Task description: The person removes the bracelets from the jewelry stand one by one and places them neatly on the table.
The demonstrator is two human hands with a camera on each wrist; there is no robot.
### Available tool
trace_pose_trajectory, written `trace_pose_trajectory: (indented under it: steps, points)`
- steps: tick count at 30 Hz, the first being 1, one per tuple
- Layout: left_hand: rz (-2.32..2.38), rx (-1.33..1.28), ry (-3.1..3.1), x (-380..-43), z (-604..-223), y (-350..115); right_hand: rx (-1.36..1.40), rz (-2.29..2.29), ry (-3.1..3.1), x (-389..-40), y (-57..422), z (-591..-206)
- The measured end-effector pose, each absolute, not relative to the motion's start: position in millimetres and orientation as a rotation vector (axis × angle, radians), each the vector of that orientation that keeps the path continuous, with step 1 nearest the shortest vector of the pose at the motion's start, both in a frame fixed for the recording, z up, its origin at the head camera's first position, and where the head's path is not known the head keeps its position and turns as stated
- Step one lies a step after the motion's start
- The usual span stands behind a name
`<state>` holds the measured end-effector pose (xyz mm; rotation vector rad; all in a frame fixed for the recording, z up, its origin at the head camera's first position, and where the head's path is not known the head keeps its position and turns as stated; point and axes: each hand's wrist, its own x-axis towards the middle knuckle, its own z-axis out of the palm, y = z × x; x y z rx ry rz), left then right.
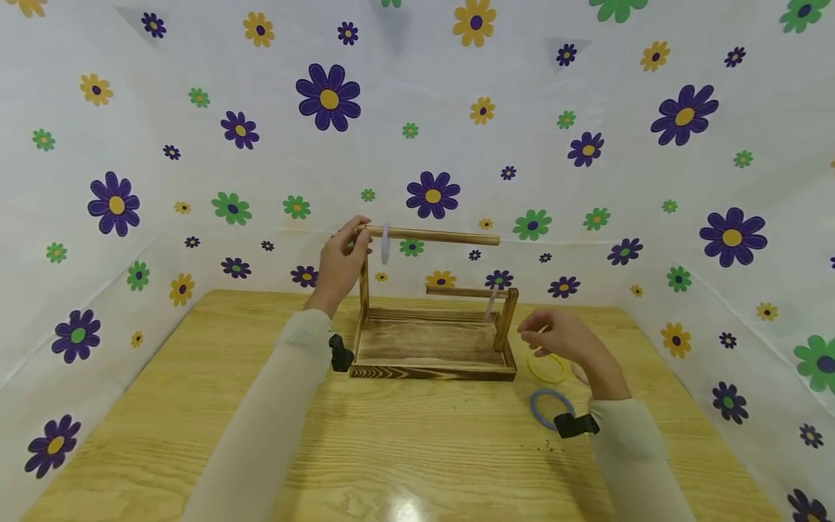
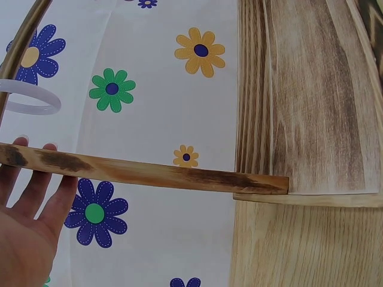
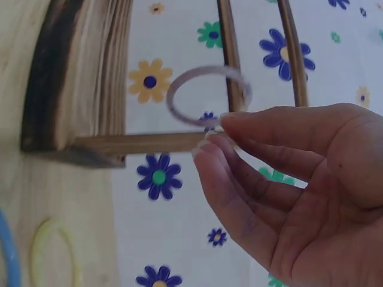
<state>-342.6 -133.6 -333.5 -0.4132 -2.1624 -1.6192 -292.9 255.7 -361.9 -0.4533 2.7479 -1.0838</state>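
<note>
A wooden rack has a tray base (image 1: pixel 430 374), a tall left post (image 1: pixel 364 290) bearing a long upper rod (image 1: pixel 443 235), and a short right post (image 1: pixel 506 319) bearing a lower rod (image 1: pixel 457 291). My left hand (image 1: pixel 342 264) grips the top of the tall post, its fingers passing behind the wood in the left wrist view. Beside it, a pale purple ring (image 1: pixel 385 245) hangs on the upper rod. Another pale ring (image 1: pixel 492 303) hangs on the lower rod near the short post. My right hand (image 1: pixel 564 337) is just right of that post, fingers loosely bent, holding nothing.
On the wooden table (image 1: pixel 404 442) to the right lie a yellow ring (image 1: pixel 548 380), a blue ring (image 1: pixel 536 413) and a pale ring (image 1: pixel 580 374) partly hidden by the right hand. Small dark specks (image 1: pixel 548 444) lie in front. Flower-printed sheeting (image 1: pixel 404 94) surrounds the table.
</note>
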Motion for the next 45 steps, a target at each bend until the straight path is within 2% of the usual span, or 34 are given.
trace_pose_trajectory:
  steps: [13,19,28,45]
  points:
    - [-1.596,-0.416,-2.17,-342,-329,-131,-0.563,-1.222,2.841,-311,201,-325]
    - [-1.608,-0.413,-2.169,-345,-333,-132,-0.639,-1.368,2.818,-318,168,-327]
    - [-1.623,-0.409,-2.15,-373,-358,-137,-0.756,-1.46,2.784,-328,125,-333]
    - [-1.605,-0.422,-2.143,-374,-358,-140,-0.751,-1.717,2.789,-346,57,-333]
